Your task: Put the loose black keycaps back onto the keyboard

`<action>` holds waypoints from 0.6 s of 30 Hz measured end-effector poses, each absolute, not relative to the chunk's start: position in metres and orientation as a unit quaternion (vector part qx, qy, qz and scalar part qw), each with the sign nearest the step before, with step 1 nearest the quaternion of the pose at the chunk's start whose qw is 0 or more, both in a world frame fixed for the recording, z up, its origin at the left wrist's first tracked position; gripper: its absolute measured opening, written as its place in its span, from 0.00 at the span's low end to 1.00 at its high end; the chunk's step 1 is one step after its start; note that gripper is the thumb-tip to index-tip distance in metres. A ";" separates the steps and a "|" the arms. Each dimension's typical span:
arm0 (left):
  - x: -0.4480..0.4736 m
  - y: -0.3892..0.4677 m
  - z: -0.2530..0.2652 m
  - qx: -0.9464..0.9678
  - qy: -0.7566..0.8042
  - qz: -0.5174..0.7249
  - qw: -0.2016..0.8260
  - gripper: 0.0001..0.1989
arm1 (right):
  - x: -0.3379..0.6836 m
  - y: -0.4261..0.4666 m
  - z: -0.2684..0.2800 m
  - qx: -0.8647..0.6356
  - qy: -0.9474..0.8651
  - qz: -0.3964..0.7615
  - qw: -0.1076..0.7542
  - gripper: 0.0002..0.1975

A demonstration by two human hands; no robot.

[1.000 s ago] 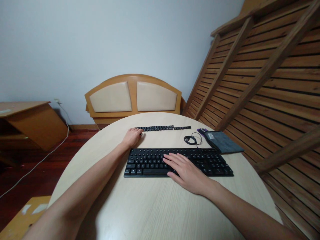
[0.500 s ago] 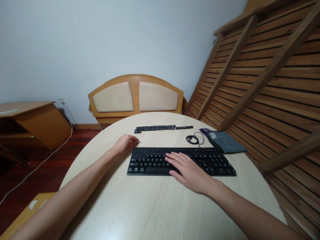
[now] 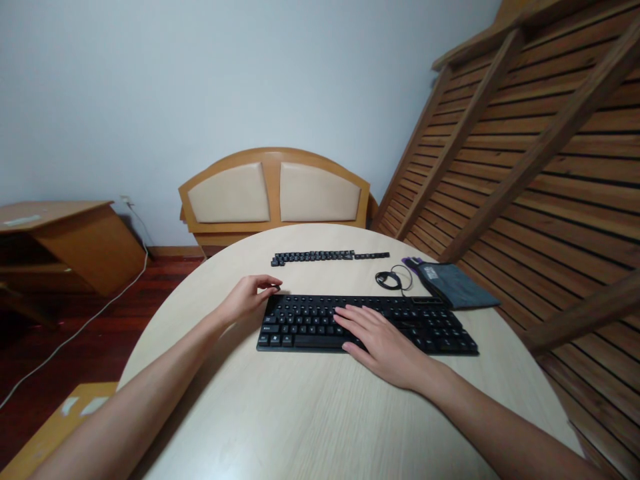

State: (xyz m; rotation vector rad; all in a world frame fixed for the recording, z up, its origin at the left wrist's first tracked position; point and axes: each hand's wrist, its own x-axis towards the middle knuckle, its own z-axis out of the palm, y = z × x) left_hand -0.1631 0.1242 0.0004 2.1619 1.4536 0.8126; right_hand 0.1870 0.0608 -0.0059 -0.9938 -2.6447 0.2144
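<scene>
A black keyboard lies on the round pale table, its top row and upper left showing bare key posts where keycaps are off. Between thumb and fingers of my left hand is a small black keycap, just above the keyboard's top left corner. My right hand lies open across the keyboard's middle, fingers stretched out and covering some keys. Behind the keyboard, loose black keycaps are lined up in rows.
A coiled black cable runs from the keyboard's back. Right of it lies a grey cloth pouch with something purple beside it. A wooden headboard stands beyond the table, and a slatted wooden frame leans at the right.
My left hand has turned and lifted slightly at the keyboard's top left corner, so the keycap in its fingers now shows. My right hand stays on the keyboard. The view has shifted slightly.
</scene>
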 end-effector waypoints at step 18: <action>-0.144 0.101 0.011 0.807 0.462 0.238 0.279 0.12 | 0.186 0.061 -0.003 -0.349 -0.921 0.085 0.150 0.25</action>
